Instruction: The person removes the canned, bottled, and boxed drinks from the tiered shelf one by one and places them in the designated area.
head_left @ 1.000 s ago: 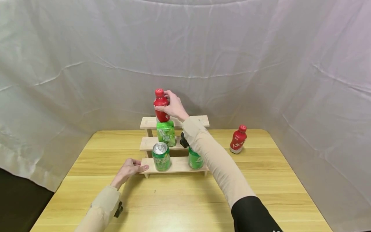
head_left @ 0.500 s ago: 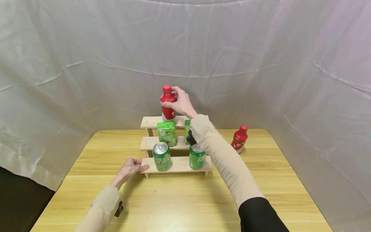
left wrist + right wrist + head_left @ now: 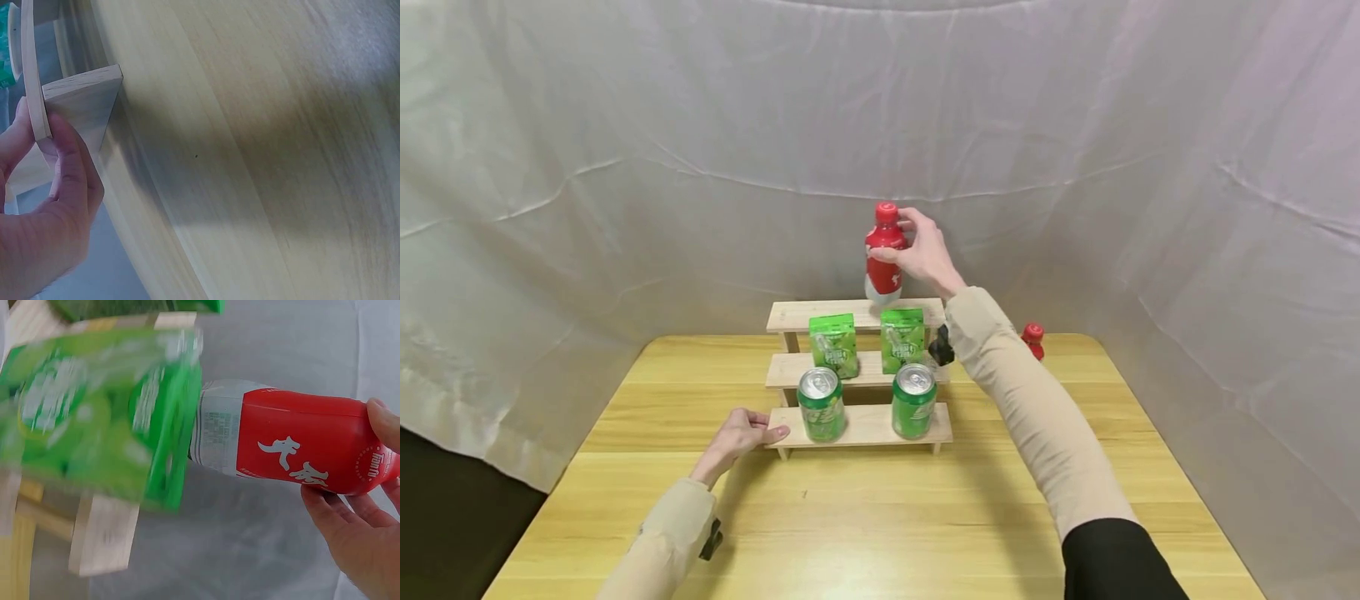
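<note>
My right hand [image 3: 925, 250] grips a red bottle with a white base [image 3: 883, 262] by its upper part, thumb on one side and fingers on the other. The bottle hangs upright over the right half of the top shelf of a three-step wooden rack [image 3: 797, 315]. In the right wrist view the bottle [image 3: 300, 440] shows white lettering, and a green box [image 3: 94, 412] overlaps its base. My left hand [image 3: 737, 437] pinches the left end of the rack's lowest step. The left wrist view shows thumb and fingers around that board [image 3: 34, 75].
Two green boxes [image 3: 833, 346] stand on the middle step, two green cans [image 3: 822, 408] on the lowest. A second red bottle [image 3: 1033, 337] stands on the table at right, mostly behind my right sleeve [image 3: 1037, 400]. A grey curtain [image 3: 700, 233] hangs behind the table.
The red bottle in my right hand has moved from the left part of the top shelf rightward and a little upward. My left hand keeps its place on the rack.
</note>
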Available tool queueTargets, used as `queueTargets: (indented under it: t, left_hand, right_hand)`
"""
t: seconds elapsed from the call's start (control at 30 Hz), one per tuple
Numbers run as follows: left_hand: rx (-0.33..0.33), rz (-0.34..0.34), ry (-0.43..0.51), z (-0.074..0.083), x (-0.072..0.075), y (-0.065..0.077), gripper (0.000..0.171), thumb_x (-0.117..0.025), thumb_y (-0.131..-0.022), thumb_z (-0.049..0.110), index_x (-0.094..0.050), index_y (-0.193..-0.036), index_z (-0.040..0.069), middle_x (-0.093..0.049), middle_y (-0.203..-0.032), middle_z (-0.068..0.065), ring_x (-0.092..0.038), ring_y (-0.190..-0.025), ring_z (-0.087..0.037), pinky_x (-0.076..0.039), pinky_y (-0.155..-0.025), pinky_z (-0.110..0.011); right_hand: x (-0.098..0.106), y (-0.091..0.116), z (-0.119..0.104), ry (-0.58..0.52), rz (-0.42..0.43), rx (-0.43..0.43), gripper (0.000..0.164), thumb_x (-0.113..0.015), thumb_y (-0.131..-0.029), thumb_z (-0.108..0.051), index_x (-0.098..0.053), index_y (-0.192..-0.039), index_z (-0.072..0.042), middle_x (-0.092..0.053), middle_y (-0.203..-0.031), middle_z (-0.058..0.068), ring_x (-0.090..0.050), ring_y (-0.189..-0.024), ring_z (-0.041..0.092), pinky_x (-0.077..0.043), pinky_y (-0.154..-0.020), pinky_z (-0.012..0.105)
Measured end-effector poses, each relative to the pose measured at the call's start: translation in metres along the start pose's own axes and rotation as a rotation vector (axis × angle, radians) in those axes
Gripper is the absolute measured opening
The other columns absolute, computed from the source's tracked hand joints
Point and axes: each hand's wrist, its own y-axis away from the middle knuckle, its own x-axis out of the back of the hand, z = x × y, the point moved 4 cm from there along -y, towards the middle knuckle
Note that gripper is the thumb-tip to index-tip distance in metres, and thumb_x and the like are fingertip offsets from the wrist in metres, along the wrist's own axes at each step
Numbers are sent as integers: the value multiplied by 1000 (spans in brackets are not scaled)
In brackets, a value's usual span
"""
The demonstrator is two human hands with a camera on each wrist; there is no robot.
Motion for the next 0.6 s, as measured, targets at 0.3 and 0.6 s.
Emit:
queueTargets:
  t: [0.3, 0.6]
  left_hand:
    - [-2, 3, 17, 1, -1, 1, 48, -76, -89, 16, -57, -117, -18, -70, -94, -19, -64, -84, -19, -57, -84, -38]
    - [-2, 9, 22, 0, -1, 0, 49, -77, -88, 16, -56, -118, -18, -69, -96, -21, -64, -86, -20, -57, -81, -33]
  right_hand:
    - [50, 10, 23, -1, 54, -26, 63, -77, -88, -15, -47, -142, -5, -55, -142, 20, -57, -127, 38, -47, -109, 54]
    - [86, 20, 53, 32, 88, -102, 64, -75, -89, -16, -44, -145, -5, -52, -146, 21, -55, -128, 39, -45, -112, 55]
